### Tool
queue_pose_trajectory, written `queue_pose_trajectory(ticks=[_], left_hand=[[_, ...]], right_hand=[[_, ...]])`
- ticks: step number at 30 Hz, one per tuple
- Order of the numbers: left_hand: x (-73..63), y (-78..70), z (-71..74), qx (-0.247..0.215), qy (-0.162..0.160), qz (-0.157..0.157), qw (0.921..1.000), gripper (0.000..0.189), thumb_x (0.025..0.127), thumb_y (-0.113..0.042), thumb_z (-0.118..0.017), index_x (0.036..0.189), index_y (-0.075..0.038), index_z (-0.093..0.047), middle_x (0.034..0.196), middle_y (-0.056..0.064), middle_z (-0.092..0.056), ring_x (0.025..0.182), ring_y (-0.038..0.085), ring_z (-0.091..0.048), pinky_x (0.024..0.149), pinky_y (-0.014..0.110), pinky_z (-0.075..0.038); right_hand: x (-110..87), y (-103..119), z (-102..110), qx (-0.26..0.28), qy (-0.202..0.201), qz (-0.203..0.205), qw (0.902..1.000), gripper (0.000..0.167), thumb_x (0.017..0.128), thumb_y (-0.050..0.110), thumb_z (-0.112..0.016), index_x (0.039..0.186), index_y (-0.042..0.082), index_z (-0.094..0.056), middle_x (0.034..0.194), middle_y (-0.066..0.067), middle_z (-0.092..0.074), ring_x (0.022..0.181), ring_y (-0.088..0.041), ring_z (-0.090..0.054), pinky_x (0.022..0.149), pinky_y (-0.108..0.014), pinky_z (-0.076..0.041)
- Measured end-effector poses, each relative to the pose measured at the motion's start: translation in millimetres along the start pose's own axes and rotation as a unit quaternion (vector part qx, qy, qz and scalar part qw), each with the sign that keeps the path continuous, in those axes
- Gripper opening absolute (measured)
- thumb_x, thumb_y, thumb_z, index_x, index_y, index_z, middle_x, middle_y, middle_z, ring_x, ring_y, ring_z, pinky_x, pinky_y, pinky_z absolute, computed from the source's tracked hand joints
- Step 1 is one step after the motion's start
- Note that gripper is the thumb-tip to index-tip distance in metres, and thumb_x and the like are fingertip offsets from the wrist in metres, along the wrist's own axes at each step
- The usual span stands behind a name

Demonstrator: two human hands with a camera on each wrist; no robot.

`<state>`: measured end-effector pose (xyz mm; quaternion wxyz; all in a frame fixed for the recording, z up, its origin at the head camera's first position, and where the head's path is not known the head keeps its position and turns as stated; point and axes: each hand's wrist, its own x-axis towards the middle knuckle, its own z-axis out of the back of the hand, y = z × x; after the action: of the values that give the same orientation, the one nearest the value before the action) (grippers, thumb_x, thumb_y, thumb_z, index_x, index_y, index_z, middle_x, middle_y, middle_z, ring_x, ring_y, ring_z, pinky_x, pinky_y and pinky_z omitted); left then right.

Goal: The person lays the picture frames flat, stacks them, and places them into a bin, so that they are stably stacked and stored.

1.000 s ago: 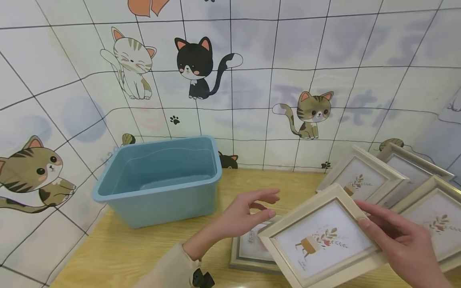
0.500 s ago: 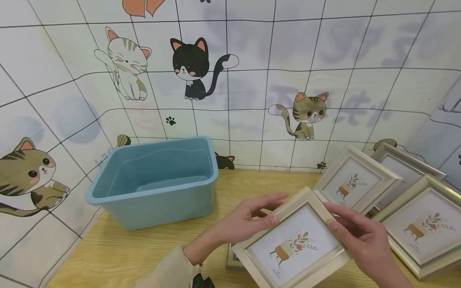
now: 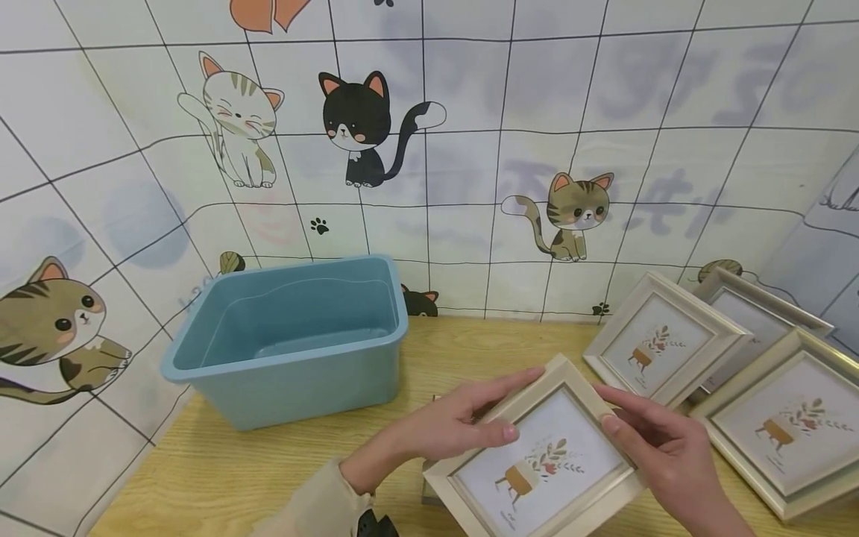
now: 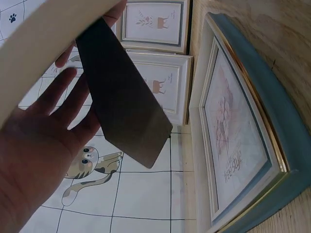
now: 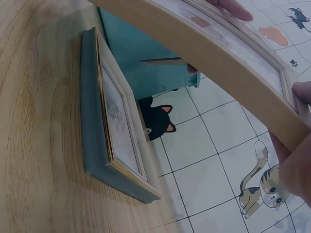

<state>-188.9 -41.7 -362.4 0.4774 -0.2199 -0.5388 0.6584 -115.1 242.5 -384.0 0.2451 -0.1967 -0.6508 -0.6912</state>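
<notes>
A cream picture frame (image 3: 550, 466) with a print of a potted plant is held tilted between both hands at the lower centre of the head view. My left hand (image 3: 463, 421) grips its upper left edge, thumb over the front and fingers behind. On the right edge, my right hand (image 3: 671, 451) pinches it between thumb and fingers. A dark easel stand (image 4: 129, 97) sticks out from its back in the left wrist view. Below it, a second picture frame (image 4: 233, 131), with blue-green sides and a gold line, lies face up on the table, mostly hidden in the head view.
To the left stands a blue plastic bin (image 3: 302, 380). Several picture frames stand propped at the right, among them a white one (image 3: 654, 347), a silver one (image 3: 751, 324) and a gold-rimmed one (image 3: 792, 425). Behind the wooden table (image 3: 268, 477) rises a cat-print wall (image 3: 470, 171).
The right hand has brought the cream frame leftward and over the lying frame. My left hand, earlier apart from it, has taken hold of its left edge.
</notes>
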Motion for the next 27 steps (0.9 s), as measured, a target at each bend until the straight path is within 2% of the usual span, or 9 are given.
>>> queue_pose_trajectory(ticks=[3,6,8,14,18,22,27], left_hand=[[-0.4,0.8,1.3,0.011,0.034,-0.011,0.9993,0.067,0.109,-0.030,-0.051,0.166,-0.032,-0.016,0.161,-0.002,-0.037,0.120,0.005,-0.059,0.100,0.031,-0.050],[0.0,1.7,1.7,0.018,0.043,-0.017,0.9988,0.067,0.110,-0.028,-0.050,0.166,-0.030,-0.014,0.166,-0.005,-0.026,0.130,0.006,-0.050,0.108,0.029,-0.042],[-0.6,2.2,2.2,0.014,0.043,-0.011,0.9989,0.067,0.110,-0.023,-0.050,0.166,-0.029,-0.014,0.166,-0.005,-0.027,0.129,0.006,-0.051,0.106,0.030,-0.044],[-6.0,5.4,4.3,-0.027,0.034,0.020,0.9989,0.068,0.108,-0.013,-0.052,0.166,-0.029,-0.020,0.160,-0.001,-0.038,0.112,0.006,-0.063,0.088,0.033,-0.057],[-10.2,10.2,5.1,-0.047,0.021,0.019,0.9985,0.067,0.106,-0.008,-0.054,0.165,-0.024,-0.025,0.161,-0.001,-0.038,0.116,0.007,-0.062,0.092,0.034,-0.055],[-13.7,14.9,5.3,-0.049,-0.017,0.026,0.9983,0.062,0.105,-0.006,-0.056,0.162,-0.017,-0.034,0.157,0.003,-0.045,0.113,0.007,-0.063,0.092,0.031,-0.055],[-17.1,21.6,7.9,-0.063,-0.100,0.051,0.9917,0.052,0.104,-0.006,-0.059,0.154,-0.011,-0.048,0.143,0.012,-0.059,0.105,0.009,-0.067,0.086,0.031,-0.057]], right_hand=[[-0.6,3,1,-0.028,0.000,-0.013,0.9995,0.044,0.090,-0.028,-0.054,0.130,-0.012,-0.063,0.103,-0.006,-0.078,0.079,-0.015,-0.074,0.059,-0.027,-0.057],[-1.6,3,3,-0.038,-0.001,-0.020,0.9991,0.043,0.091,-0.027,-0.054,0.130,-0.012,-0.063,0.105,-0.005,-0.077,0.081,-0.015,-0.074,0.061,-0.027,-0.058],[-2.6,3,3,-0.030,-0.015,-0.026,0.9991,0.043,0.091,-0.027,-0.054,0.130,-0.011,-0.064,0.105,-0.005,-0.077,0.080,-0.015,-0.074,0.061,-0.026,-0.058],[-3.2,2,6,-0.027,-0.059,-0.045,0.9969,0.042,0.091,-0.025,-0.057,0.129,-0.009,-0.066,0.114,-0.002,-0.076,0.082,-0.011,-0.073,0.062,-0.022,-0.056],[-3.3,4,7,-0.039,-0.073,-0.067,0.9943,0.039,0.093,-0.020,-0.058,0.130,-0.009,-0.065,0.117,0.003,-0.075,0.083,-0.009,-0.073,0.063,-0.022,-0.056],[-3.3,5,7,-0.058,-0.101,-0.099,0.9883,0.037,0.095,-0.014,-0.061,0.131,-0.008,-0.065,0.118,0.006,-0.074,0.083,-0.008,-0.072,0.063,-0.022,-0.056],[-1.5,3,5,-0.072,-0.146,-0.145,0.9759,0.037,0.097,-0.004,-0.066,0.134,-0.001,-0.066,0.112,0.011,-0.076,0.081,-0.006,-0.073,0.060,-0.023,-0.057]])
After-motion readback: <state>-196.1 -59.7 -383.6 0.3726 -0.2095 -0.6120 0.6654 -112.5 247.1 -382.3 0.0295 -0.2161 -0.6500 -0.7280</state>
